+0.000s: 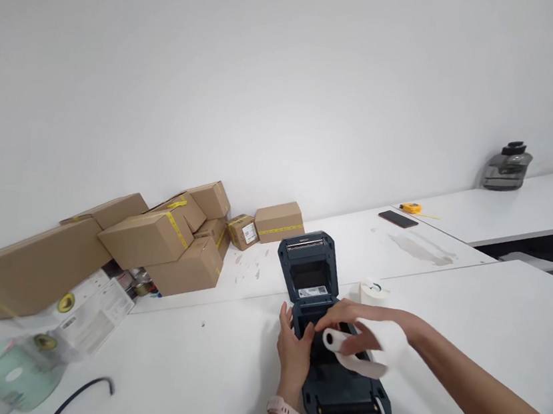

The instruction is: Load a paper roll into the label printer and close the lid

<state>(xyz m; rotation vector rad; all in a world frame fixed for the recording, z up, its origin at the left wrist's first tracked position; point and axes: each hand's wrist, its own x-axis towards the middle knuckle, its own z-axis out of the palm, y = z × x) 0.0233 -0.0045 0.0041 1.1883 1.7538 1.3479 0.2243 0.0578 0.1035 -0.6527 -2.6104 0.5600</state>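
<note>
A dark label printer (348, 404) stands on the white table with its lid (306, 268) raised. My left hand (292, 355), a pink watch band at its wrist, grips the printer's left side, fingers outside and thumb reaching over the rim. In my right hand (356, 334) is a small roll of white label paper (393, 345) with a loose strip curling out, held just above the open bay. The right fingertips reach into the bay near my left thumb; what they touch there is hidden. Behind the printer lies another white roll (369, 293).
Cardboard boxes (146, 238) are piled at the left against the wall. Plastic packets (97, 312), a mint-green pouch (17, 373) and a black cable (83, 388) lie nearer. A phone (398, 219), a yellow tape measure (411, 208) and a dark translucent jug (508, 168) are farther right.
</note>
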